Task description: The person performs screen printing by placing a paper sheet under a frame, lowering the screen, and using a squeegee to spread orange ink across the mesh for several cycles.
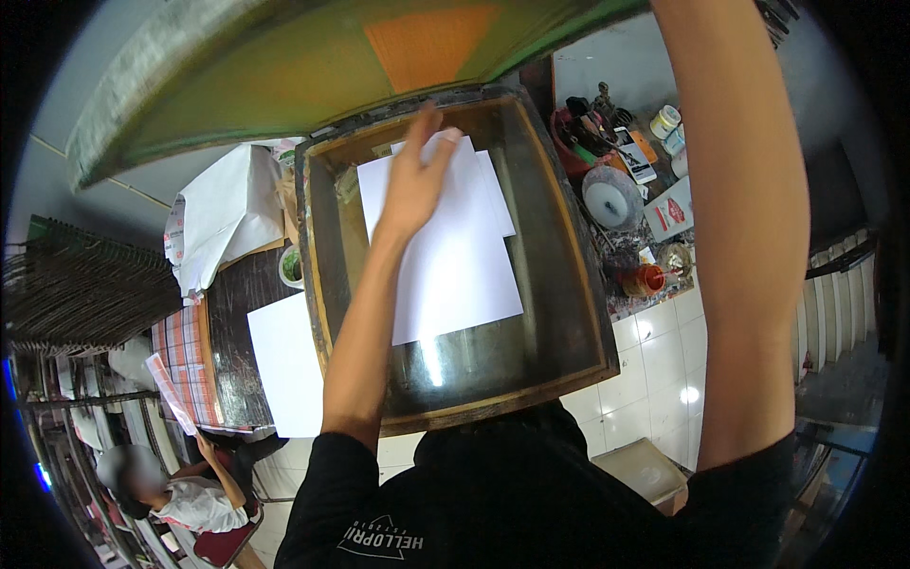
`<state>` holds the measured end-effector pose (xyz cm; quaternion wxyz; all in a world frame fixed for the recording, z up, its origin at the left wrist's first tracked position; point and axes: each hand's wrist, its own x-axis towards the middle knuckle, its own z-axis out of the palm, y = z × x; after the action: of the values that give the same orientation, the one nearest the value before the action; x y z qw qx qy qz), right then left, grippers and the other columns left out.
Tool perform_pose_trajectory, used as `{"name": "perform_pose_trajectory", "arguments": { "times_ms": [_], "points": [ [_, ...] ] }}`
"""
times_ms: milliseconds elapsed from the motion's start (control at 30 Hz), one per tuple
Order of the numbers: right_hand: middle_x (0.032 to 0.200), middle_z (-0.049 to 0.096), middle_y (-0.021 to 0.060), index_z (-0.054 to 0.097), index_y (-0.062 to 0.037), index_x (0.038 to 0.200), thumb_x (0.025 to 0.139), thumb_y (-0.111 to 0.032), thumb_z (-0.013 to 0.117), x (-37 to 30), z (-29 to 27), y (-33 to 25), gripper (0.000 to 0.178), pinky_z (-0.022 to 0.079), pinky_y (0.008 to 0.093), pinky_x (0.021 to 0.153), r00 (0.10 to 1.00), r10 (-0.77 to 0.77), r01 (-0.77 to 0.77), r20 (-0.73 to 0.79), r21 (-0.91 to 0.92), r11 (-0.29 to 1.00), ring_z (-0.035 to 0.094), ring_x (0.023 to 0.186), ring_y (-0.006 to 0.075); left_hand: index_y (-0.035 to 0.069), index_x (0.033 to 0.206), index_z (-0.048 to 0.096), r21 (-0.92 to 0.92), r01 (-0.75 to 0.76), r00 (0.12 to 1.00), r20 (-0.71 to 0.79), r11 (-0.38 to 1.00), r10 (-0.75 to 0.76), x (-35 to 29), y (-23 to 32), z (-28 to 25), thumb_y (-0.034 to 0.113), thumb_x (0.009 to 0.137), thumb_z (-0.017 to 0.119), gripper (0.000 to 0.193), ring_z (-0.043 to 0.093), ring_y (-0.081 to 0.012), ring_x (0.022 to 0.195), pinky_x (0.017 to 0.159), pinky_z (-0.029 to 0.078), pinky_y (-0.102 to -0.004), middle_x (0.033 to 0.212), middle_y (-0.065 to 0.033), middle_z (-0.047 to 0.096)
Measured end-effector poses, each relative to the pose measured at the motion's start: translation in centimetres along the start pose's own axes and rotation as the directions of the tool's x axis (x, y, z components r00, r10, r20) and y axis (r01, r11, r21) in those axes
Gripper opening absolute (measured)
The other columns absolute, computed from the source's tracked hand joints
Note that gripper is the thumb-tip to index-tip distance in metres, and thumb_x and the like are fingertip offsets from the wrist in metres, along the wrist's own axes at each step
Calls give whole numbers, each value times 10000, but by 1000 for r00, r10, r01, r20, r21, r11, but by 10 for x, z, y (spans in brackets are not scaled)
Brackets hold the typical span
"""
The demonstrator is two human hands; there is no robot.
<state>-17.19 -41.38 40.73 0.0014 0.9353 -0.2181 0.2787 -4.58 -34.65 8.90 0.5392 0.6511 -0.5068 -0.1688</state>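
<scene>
My left hand (413,185) lies over the upper part of a white sheet of paper (460,284), its fingers stretched out and slightly blurred. The sheet rests a little askew on a glass-topped table (559,313) with a wooden rim. Another white sheet (498,194) shows from under its right side. Above the table's far edge, a printing screen (284,66) with green mesh and an orange patch is tilted up. My right arm reaches up past the top edge of the view near the screen, so my right hand is out of sight.
Left of the glass stand a blank sheet (287,360), a crumpled white wrapper (227,204) and a green-filled cup (291,267). On the right are a red jar (643,280), a round white lid (612,199) and a phone (635,156). A person (204,498) sits lower left, holding paper.
</scene>
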Motion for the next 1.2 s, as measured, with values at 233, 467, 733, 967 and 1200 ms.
{"name": "perform_pose_trajectory", "arguments": {
  "times_ms": [233,467,733,967,1200],
  "points": [
    [916,663,272,599,85,1059,933,-146,557,-67,21,-19,266,519,469,820,963,-33,-40,267,263,964,669,860,368,-62,1247,497,-590,11,986,-128,807,-107,-183,110,-108,412,951,642,577,696,-346,855,764,567,-495,1021,-238,683],
    [1055,632,242,525,11,1124,933,-136,631,-35,250,69,264,454,522,872,968,-168,131,187,193,972,590,1032,446,-62,875,704,-657,554,762,152,512,-630,-329,47,-40,96,971,597,213,723,-282,861,809,557,-395,881,-200,740],
    [1029,604,184,562,-27,1135,857,-78,635,-43,397,97,292,415,458,851,965,-260,260,-12,-5,966,563,1020,356,-32,837,742,-527,726,582,131,441,-802,-335,35,-29,155,943,684,222,526,-77,475,470,377,-239,577,-22,615],
    [1048,603,169,548,-30,1153,899,-209,660,-35,399,76,331,415,479,868,982,-154,159,111,-36,987,565,1025,358,-36,784,723,-569,705,569,98,423,-816,-337,35,-26,118,929,693,213,503,-73,454,454,364,-243,565,-22,603],
    [1188,647,233,524,-9,1297,915,-312,632,-29,366,65,499,429,487,1000,871,32,-4,491,-57,998,595,1165,386,-50,804,731,-481,736,589,109,476,-801,-335,33,-30,108,940,671,217,486,-74,433,442,372,-252,564,-36,611]
  ]
}}
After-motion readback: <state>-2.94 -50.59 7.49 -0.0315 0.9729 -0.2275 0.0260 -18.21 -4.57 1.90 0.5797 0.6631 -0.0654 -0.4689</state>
